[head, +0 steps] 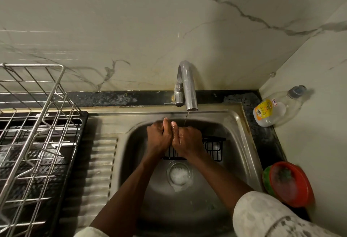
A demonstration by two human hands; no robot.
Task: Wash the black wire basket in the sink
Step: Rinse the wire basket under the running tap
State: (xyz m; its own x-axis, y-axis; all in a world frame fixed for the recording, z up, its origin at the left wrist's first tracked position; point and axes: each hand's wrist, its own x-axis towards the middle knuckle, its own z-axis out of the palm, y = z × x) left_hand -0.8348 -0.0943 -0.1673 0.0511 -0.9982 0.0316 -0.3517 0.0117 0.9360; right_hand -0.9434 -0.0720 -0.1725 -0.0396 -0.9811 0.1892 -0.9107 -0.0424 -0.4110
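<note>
We're looking down into a kitchen corner, pale wall (pixel 131 30) panels with grey marble veining meeting on the right. Below them runs a dark speckled stone counter (pixel 264 137), worn and blotchy along the back edge. Set into it is a steel sink (pixel 238 124), dull and water-marked, with a ribbed drainboard (pixel 101 161) to its left. The curved chrome faucet (pixel 187 86) stands at the back rim, and a thin stream of water (pixel 186 117) drops from the spout. In the bowl's floor we see the round drain strainer (pixel 179 174), heaped with white foam.

The black wire basket (pixel 214 146) sits inside the sink toward the back wall. It is a small rectangular frame of thin bars, and its right end shows clearly. The rest is covered by the hands. The left hand (pixel 158 139) and right hand (pixel 187 141) are pressed side by side over it, wet and shiny. The fingers are curled and the thumbs point up, just beside the stream. Whether they grip the basket's rim or only each other, we cannot tell. A pale patterned sleeve (pixel 262 218) covers the right forearm.

On the left, a silver wire dish rack (pixel 37 124) stands in a black tray (pixel 83 124). In the right corner a clear plastic bottle (pixel 277 107) with a yellow label and grey cap leans against the wall. Nearer us, a glossy red bowl (pixel 289 184) rests tilted against something green (pixel 265 178).
</note>
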